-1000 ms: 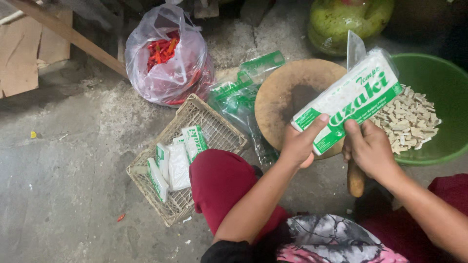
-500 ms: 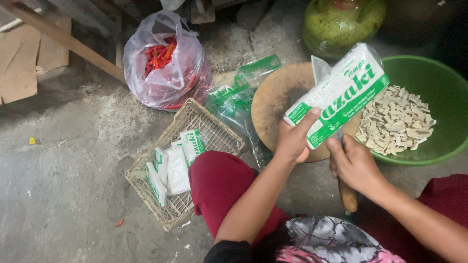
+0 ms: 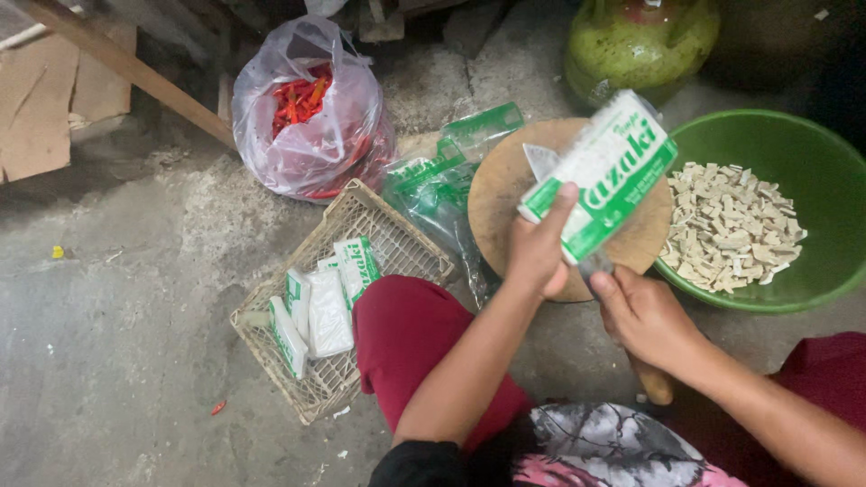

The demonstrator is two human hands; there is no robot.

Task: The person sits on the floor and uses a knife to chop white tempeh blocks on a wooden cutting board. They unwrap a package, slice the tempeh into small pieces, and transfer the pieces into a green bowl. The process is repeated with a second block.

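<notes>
Since the earlier frame, both hands and the packet (image 3: 603, 176) have shifted left over the board (image 3: 505, 189), and the packet now covers more of the blade (image 3: 539, 160). Left hand (image 3: 539, 252): fingers closed around the packet's lower end, thumb pressed on its green stripe, holding it tilted above the board's middle. Right hand (image 3: 642, 316): fingers curled shut just below the packet, seemingly on a knife grip; the brown handle end (image 3: 654, 383) shows beneath the wrist, but the grasp itself is partly hidden. Only the blade's pale tip shows at the packet's upper left. Judgement: opening the wrapper well calls for a firm left-hand hold clear of the edge, the cut kept shallow along the plastic and directed away from the thumb, with the packet steadied low over the board. Right of the board, a green bowl (image 3: 776, 144) holds cut pale pieces. Left of the board, a basket (image 3: 397, 248) holds further packets; a bag of chillies (image 3: 307, 113) lies beyond it.
</notes>
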